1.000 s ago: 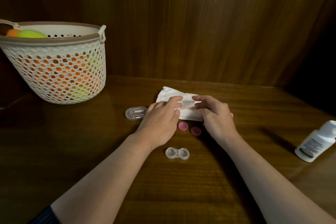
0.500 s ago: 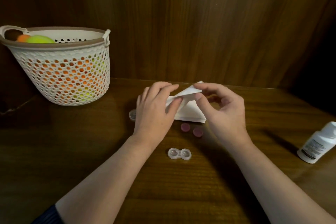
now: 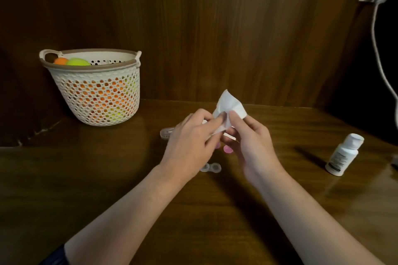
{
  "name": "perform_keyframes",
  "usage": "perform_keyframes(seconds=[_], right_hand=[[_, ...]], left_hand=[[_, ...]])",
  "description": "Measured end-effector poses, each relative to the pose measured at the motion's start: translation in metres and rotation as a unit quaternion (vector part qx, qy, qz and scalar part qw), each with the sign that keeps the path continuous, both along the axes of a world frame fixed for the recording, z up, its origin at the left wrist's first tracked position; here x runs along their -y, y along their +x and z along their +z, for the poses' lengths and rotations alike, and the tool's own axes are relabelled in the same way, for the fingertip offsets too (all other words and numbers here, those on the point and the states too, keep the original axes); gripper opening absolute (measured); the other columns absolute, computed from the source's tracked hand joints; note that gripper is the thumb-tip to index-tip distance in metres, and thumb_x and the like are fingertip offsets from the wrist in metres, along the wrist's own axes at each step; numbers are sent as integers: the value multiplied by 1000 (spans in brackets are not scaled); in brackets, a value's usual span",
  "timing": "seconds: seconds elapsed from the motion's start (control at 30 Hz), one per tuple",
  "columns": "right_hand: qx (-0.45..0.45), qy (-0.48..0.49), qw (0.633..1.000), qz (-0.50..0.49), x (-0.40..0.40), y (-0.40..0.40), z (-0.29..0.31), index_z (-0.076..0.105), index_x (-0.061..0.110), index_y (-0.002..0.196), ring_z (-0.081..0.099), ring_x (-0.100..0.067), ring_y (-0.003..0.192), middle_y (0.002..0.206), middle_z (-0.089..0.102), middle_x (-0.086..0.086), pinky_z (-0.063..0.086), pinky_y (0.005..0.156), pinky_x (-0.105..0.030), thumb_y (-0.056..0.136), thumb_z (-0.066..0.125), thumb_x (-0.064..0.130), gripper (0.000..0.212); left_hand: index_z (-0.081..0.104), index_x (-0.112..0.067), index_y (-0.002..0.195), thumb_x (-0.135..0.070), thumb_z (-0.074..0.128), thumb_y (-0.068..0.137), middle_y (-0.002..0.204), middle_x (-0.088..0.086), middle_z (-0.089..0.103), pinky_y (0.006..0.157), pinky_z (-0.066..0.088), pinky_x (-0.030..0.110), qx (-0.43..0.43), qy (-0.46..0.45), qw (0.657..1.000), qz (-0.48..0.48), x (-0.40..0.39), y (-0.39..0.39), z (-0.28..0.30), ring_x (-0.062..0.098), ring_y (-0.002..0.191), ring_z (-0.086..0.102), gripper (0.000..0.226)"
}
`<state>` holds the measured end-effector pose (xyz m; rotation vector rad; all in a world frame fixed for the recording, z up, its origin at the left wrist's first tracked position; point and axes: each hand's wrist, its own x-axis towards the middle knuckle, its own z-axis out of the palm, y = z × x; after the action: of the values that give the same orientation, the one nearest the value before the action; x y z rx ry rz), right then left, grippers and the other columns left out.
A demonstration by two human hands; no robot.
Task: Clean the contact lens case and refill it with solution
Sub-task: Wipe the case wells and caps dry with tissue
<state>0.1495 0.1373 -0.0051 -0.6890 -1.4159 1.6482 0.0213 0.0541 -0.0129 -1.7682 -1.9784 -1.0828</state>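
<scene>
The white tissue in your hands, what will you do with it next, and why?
Probably bring the crumpled white tissue, pinched between the left hand and right hand, down to the clear plastic two-well lens case. It lies open on the brown wooden table, its round pink caps off, ready for wiping.

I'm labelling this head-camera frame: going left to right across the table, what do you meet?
White perforated plastic basket → small clear oval plastic box → left hand → right hand, sharing the white tissue → white solution bottle.
</scene>
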Motion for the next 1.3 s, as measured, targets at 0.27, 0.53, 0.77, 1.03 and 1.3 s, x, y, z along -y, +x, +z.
perform_keyframes(seconds=[0.27,0.53,0.77,1.03,1.3], right_hand=[[19,113,979,-166,-9,36,16,78,43,87,70,13,92,92,75,33,57,77,-25,109,61,35,29],[300,294,892,-168,-29,59,12,73,29,111,69,-13,85,95,69,9,50,57,-23,87,75,32,24],[465,356,811,-9,-41,33,-21,49,42,92,65,-7,75,95,64,16,44,42,-8,91,80,26,34],[409,374,832,-9,-52,-1,-12,60,33,103,62,-9,96,110,64,11,52,73,-26,90,77,38,22],[330,435,838,23,-46,-9,-25,73,42,97,57,13,112,103,68,33,48,77,-2,102,73,26,16]], left_hand=[[51,-44,150,-53,61,103,129,-30,45,84,49,15,128,-115,982,-79,26,-1,-17,-8,108,55,49],[57,-43,144,-62,67,95,140,-21,48,107,53,40,85,-255,963,-37,32,-27,-36,1,118,50,54],[65,-50,125,-69,73,85,122,-31,51,80,46,19,69,-285,952,-84,8,-44,-32,-2,102,54,44],[71,-48,103,-58,80,86,115,-26,59,75,49,21,153,-294,936,-115,-7,-72,-39,3,101,59,22],[73,-47,104,-57,80,87,109,-25,61,71,43,15,153,-285,941,-95,-4,-84,-40,1,94,60,21]])
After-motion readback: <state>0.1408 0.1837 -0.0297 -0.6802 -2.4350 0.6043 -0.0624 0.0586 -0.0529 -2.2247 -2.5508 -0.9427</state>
